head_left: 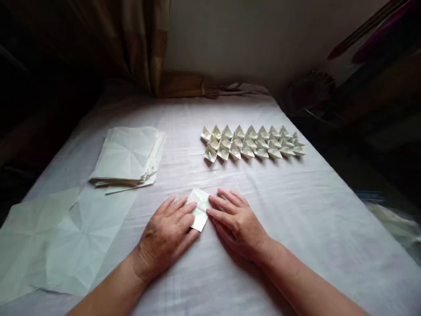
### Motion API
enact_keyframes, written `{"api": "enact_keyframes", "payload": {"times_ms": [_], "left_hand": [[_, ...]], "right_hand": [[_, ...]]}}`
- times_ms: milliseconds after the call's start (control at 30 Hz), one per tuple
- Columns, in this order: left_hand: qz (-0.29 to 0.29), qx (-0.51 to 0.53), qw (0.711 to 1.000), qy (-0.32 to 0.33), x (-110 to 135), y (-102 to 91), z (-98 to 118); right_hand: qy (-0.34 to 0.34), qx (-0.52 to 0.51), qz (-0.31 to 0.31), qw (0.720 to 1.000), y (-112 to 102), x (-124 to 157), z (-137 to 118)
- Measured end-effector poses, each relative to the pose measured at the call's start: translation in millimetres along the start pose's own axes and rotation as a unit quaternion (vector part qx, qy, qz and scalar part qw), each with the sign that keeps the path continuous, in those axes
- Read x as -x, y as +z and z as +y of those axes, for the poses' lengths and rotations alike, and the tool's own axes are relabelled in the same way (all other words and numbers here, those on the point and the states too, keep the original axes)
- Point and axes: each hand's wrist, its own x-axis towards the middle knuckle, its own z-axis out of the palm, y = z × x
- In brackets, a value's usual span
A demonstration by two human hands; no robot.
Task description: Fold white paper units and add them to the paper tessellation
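Observation:
A small folded piece of white paper point(199, 215) lies flat on the cloth-covered surface between my hands. My left hand point(169, 230) rests on its left side, fingers stretched out, with the index fingertip on top and the thumb by its lower edge. From the other side, my right hand point(238, 224) touches the paper's right edge with its fingertips. Its fingers are extended and slightly apart, while its thumb is mostly hidden beneath. Farther back on the right stand rows of small folded paper pieces point(250, 145) with pointed tips.
A stack of creased white sheets point(126, 153) sits at the back left. Two larger creased sheets point(79, 241) spread over the near left. The pale cloth point(312, 232) has light wrinkles. A curtain point(141, 44) hangs at the far left, with a wall point(250, 39) behind.

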Motion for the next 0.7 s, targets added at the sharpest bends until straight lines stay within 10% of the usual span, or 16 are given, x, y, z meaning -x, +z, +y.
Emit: {"api": "enact_keyframes", "payload": {"times_ms": [700], "left_hand": [[0.034, 0.087, 0.993, -0.076, -4.4, -0.6, -2.9]], "right_hand": [[-0.027, -0.011, 0.030, 0.999, -7.2, -5.9, -5.2]]}}
